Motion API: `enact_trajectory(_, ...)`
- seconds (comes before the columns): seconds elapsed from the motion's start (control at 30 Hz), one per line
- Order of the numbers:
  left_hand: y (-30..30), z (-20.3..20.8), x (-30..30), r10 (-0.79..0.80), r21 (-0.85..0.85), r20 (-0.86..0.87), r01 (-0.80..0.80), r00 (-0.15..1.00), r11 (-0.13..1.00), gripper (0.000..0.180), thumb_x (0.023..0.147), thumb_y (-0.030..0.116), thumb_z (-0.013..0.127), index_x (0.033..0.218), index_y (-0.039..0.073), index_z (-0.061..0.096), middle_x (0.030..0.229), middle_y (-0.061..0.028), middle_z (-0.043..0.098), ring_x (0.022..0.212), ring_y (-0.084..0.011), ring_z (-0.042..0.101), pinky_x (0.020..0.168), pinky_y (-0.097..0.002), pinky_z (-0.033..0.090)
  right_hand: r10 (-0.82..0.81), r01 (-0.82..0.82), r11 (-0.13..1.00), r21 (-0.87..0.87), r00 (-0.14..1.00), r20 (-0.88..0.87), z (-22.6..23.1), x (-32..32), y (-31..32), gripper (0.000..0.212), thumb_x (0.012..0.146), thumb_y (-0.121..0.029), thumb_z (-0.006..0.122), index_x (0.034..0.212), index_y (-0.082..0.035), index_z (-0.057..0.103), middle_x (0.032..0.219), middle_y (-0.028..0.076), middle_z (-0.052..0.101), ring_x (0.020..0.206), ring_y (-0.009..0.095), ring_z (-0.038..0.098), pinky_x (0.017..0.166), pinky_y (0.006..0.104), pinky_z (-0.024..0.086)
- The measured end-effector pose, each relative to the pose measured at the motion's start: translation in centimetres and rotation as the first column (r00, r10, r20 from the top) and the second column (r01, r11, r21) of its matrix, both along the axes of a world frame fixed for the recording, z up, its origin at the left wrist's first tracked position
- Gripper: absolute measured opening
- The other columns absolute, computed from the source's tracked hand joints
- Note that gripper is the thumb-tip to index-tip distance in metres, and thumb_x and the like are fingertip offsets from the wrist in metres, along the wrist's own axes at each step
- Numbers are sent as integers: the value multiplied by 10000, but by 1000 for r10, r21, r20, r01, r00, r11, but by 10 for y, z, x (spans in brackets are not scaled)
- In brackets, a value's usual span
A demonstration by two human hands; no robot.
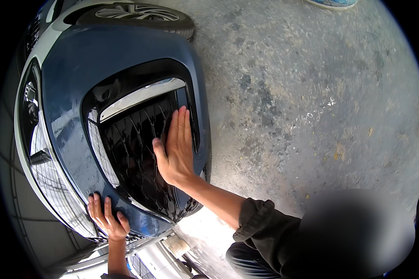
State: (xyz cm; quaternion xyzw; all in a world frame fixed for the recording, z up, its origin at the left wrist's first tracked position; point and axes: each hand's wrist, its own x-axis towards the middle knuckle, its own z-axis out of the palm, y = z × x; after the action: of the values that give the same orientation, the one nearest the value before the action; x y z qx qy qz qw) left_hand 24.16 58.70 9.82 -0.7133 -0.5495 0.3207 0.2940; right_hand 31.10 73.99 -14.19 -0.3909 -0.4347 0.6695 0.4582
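A dark blue car bumper (121, 42) fills the left half of the view, with a black patterned grille (135, 135) set into it and bright trim strips around the grille. My right hand (178, 156) lies flat against the grille's right side, its fingers stretched out together and the thumb apart. Lower left, my left hand (109, 219) rests with fingers spread on the bumper's blue surface, near the edge beside a glossy curved strip (63, 200). Neither hand grasps anything. My right palm covers part of the grille.
A car wheel (139, 14) is at the top left, beside the bumper. Grey stained concrete floor (284, 102) stretches to the right. My bent knee (251, 260) is at the bottom. A blue patterned object (333, 3) is cut off at the top edge.
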Motion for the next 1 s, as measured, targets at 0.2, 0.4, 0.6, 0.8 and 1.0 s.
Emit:
enact_trajectory(0.2,-4,2,-3,-2,19,34,2,999,1000,499,976,240,438,1387,-24,539,1468,-300,478,1377,-486,435,1166,-598,280,-10,9,998,61,1000,19,-13,16,2,755,960,-351,480,1483,167,308,1622,344,141,1473,453,232,1212,544,184)
enact_trajectory(0.4,-7,1,-4,-2,18,25,1,1000,1000,499,971,239,440,1385,-21,539,1474,-298,472,1378,-486,433,1170,-597,276,-92,93,993,72,996,-16,-11,19,-1,736,864,-159,628,1462,159,339,1592,340,214,1449,482,267,1201,540,253)
enact_trajectory(0.6,-3,2,-2,-4,-9,20,4,1000,1000,480,1004,235,421,1386,-42,505,1465,-332,453,1377,-518,411,1153,-628,278,-72,74,994,84,997,-19,-19,20,1,806,705,68,615,1460,155,348,1580,337,261,1446,466,290,1209,505,269)
enact_trajectory(0.8,-6,2,-3,-4,-11,24,4,1000,1000,481,991,238,428,1377,-38,507,1468,-329,448,1372,-519,409,1147,-637,282,-30,21,995,97,995,91,-12,23,1,800,696,91,584,1459,156,354,1579,348,257,1447,463,292,1216,498,256)
enact_trajectory(1.0,-5,2,-4,-10,2,22,10,1000,1000,474,1000,244,423,1369,-41,511,1462,-326,455,1371,-519,414,1149,-637,279,-93,91,992,91,996,18,-8,22,14,759,687,162,469,1437,186,359,1566,348,293,1441,460,298,1216,495,260)
